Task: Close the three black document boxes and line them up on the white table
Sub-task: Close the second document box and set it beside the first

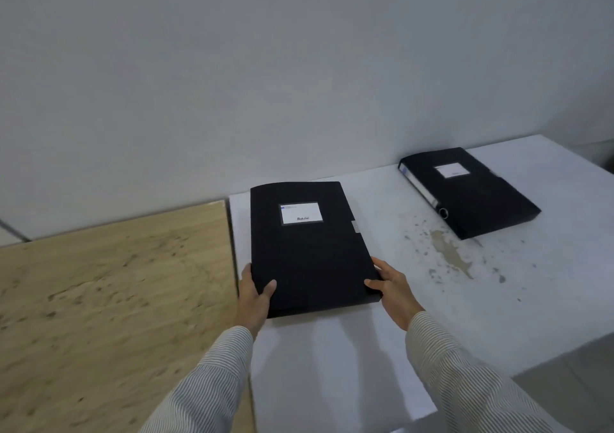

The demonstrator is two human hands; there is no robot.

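A closed black document box point(309, 253) with a white label lies flat near the left end of the white table point(415, 326). My left hand point(254, 294) grips its near left corner, thumb on top. My right hand point(393, 288) grips its near right corner, thumb on the lid. A second closed black document box point(471, 193) lies flat at the back right of the table, apart from both hands. Only two boxes are in view.
A light wooden table point(109, 299) adjoins the white table on the left. A plain wall point(299, 67) runs along the back of both. The white table has a patch of chipped paint point(452, 253) between the two boxes.
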